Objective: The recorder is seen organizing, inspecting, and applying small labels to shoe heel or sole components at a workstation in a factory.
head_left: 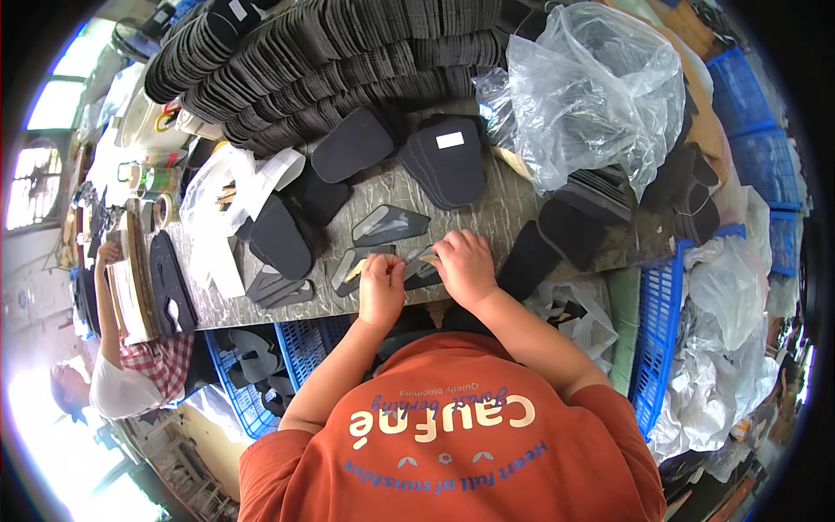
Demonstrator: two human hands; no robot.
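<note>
Both of my hands are at the table's near edge. My left hand is closed, thumb and fingers pinched together; what they hold is too small to make out. Beside it a small tan strip lies over a dark grey cut piece. My right hand has its fingers curled down at another dark grey piece, where a second tan strip shows by the fingertips. Its grip is partly hidden. Just beyond the hands lies a pointed dark grey piece with a lighter middle.
Long rows of black insole-shaped sheets fill the table's far side. Loose black sheets lie nearer. A clear plastic bag stands at far right, a white bag at left. Blue crates flank me. Another person works at left.
</note>
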